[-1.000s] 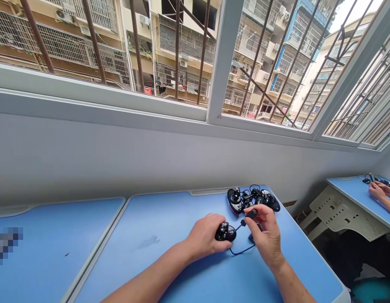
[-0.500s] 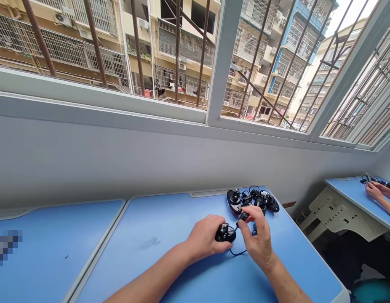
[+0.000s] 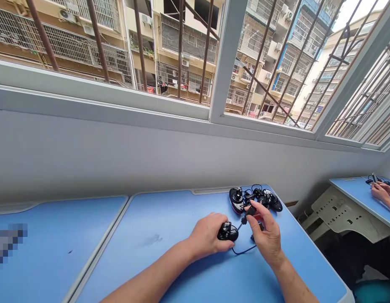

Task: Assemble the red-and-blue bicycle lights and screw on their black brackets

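- Fingers, left hand (image 3: 209, 234): closed around the rounded black device (image 3: 229, 232), thumb on the near side, fingertips over the far side. The device is positioned on the near side of the device cluster (image 3: 236, 201), apart from it.
- Fingers, right hand (image 3: 267, 229): pinched, thumb against forefinger, on a small black block (image 3: 251, 210). From the onlooker's view, the block overlaps the near edge of the cluster; contact cannot be determined.
- Short cord (image 3: 241, 224): extends from the block toward the device.
- Looped cable (image 3: 244, 252): curves from the device toward the right hand, on the near side of the cluster.
- Dark part (image 3: 257, 238): partly hidden by the right hand, nearer than the cluster; type cannot be determined.
- Device cluster: rounded black units and tangled cables, located at the far right corner of the blue surface (image 3: 172, 206).
- Adjoining blue table (image 3: 46, 248): well to the left of the cluster, beside the surface.
- Wall (image 3: 134, 155) and barred window (image 3: 210, 101): beyond the cluster, window above wall.
- Second blue table (image 3: 349, 185): to the right of the cluster, across a gap. Another person's hands (image 3: 380, 192) hold a slim object there.
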A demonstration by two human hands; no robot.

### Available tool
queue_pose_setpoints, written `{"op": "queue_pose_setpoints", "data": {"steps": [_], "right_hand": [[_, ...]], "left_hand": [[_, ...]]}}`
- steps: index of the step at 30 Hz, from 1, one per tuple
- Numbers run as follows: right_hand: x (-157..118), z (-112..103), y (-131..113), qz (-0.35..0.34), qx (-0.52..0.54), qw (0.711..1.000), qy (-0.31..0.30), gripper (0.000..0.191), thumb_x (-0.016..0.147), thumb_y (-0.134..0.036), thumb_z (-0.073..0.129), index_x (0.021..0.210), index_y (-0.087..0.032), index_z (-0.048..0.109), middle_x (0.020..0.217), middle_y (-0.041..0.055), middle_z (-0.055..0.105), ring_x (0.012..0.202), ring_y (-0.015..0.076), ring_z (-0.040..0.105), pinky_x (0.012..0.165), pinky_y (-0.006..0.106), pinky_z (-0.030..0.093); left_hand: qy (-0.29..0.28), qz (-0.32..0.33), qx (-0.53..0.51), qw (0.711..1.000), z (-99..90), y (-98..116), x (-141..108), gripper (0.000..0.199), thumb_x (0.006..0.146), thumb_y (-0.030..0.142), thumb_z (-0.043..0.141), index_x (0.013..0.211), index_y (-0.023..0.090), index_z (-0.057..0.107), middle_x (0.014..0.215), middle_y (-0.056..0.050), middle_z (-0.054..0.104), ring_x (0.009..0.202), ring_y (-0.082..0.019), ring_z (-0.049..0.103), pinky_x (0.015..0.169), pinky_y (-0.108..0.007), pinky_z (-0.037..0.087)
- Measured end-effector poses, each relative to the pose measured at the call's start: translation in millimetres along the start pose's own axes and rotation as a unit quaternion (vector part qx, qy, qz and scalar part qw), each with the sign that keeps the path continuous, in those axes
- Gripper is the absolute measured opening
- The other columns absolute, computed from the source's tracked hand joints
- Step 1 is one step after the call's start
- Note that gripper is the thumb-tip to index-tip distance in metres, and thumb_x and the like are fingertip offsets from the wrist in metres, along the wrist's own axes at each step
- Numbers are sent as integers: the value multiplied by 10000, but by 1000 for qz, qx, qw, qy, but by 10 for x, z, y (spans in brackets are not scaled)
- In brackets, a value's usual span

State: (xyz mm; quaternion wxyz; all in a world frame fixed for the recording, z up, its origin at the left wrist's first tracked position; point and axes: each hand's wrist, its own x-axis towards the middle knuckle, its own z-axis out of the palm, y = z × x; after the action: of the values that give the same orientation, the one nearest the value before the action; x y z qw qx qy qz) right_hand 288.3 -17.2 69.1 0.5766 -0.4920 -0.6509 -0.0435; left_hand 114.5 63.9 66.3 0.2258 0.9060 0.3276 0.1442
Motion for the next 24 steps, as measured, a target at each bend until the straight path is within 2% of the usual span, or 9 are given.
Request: {"op": "queue_pose_setpoints", "data": {"steps": [4, 7, 11, 13, 15, 19, 22, 24], "right_hand": [[-44, 1, -7, -14, 17, 999, -25, 348, 939, -131, 473, 1263, -252, 516, 1072, 71, 686, 899, 182, 662, 708, 307, 574], [-12, 22, -47, -29, 5, 999, -13, 303, 922, -167, 525, 1211, -253, 542, 1082, 74, 650, 965, 199, 620, 697, 304, 555], [65, 76, -91, -53, -19, 997, 43, 241, 874, -195, 626, 1102, -259, 586, 949, 38, 614, 839, 175, 581, 623, 272, 518], [72, 82, -80, -47, -22, 997, 49, 219, 869, -178, 632, 1068, -263, 596, 913, 23, 614, 801, 165, 576, 619, 267, 513], [50, 65, -52, -30, -13, 999, 41, 249, 876, -159, 617, 1098, -269, 591, 936, 22, 634, 802, 160, 594, 642, 271, 525], [-16, 4, -20, -9, 21, 1000, 14, 426, 909, -117, 541, 1294, -289, 482, 1077, 45, 666, 884, 164, 639, 735, 298, 550], [-26, -15, -46, -14, 12, 1000, -16, 380, 916, -119, 512, 1259, -282, 509, 1096, 52, 662, 984, 186, 619, 778, 318, 540], [-15, -10, -65, -18, 2, 1000, -13, 309, 903, -152, 548, 1187, -272, 550, 1064, 50, 649, 982, 194, 602, 755, 313, 537]], "left_hand": [[3, 0, 3, 1000, -4, 7, -10, 261, 673, 389, 690, 848, 231, 580, 850, -9, 661, 848, -240, 589, 673, -272, 408], [4, 1, 3, 1000, -6, 12, -12, 257, 671, 385, 685, 841, 227, 576, 846, -9, 662, 846, -238, 588, 668, -271, 403], [5, -1, 4, 1000, 5, 6, -1, 238, 680, 383, 663, 837, 227, 574, 840, -16, 661, 832, -241, 585, 656, -277, 395], [5, 0, 5, 1000, 12, 1, 3, 239, 680, 380, 661, 842, 226, 576, 850, -20, 662, 833, -242, 583, 664, -280, 397], [6, 2, 5, 1000, 15, -2, 2, 245, 676, 379, 669, 842, 224, 579, 854, -23, 660, 837, -242, 583, 670, -282, 400], [9, 1, 3, 1000, 14, -3, -10, 267, 673, 383, 684, 861, 224, 582, 850, -17, 651, 843, -239, 584, 672, -277, 404], [10, 0, 1, 1000, 13, -1, -14, 260, 677, 382, 683, 853, 223, 578, 838, -13, 647, 843, -236, 583, 671, -275, 404], [8, 0, 1, 1000, 12, -1, -14, 253, 676, 381, 681, 839, 221, 574, 833, -14, 645, 841, -237, 582, 670, -276, 404]]}}
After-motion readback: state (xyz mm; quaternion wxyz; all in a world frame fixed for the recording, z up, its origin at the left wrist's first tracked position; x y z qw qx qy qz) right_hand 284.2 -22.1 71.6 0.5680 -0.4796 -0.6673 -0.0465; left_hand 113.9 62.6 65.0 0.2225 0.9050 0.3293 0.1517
